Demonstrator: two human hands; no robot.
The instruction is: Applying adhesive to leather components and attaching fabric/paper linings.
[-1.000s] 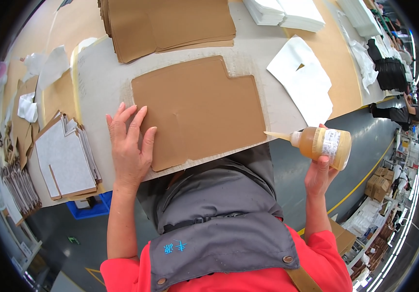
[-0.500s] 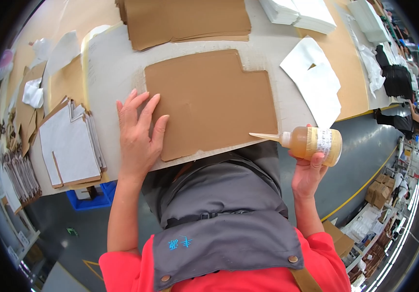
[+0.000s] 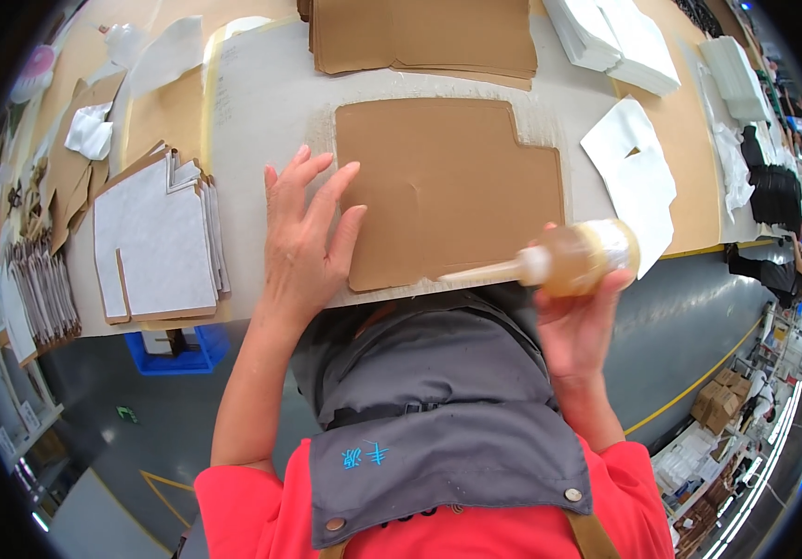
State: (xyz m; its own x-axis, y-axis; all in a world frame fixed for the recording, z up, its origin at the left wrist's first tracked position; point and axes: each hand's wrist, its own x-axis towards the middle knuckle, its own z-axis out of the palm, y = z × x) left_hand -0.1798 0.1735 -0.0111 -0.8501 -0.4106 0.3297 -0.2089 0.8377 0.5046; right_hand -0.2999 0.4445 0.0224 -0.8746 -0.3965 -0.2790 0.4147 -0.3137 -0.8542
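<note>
A flat brown panel [image 3: 448,191] with a notched far right corner lies on the table in front of me. My left hand [image 3: 305,238] is at its left edge, fingers spread, holding nothing. In my right hand [image 3: 576,321] is a squeeze bottle [image 3: 576,261] of amber liquid with a long pale nozzle. The bottle is tilted nearly level, its tip pointing left over the panel's near edge. Whether the tip touches the panel I cannot tell. The bottle is slightly smeared by motion.
A stack of brown panels [image 3: 424,37] lies beyond. White cut sheets [image 3: 632,177] and a folded white pile [image 3: 611,42] are at the right. Stacked white-faced pieces [image 3: 154,238] lie left, above a blue crate [image 3: 177,352] below the table's edge.
My right hand has brought the bottle left, its nozzle now farther along the panel's near edge. The left hand stays open beside the panel. The whole view has shifted a little.
</note>
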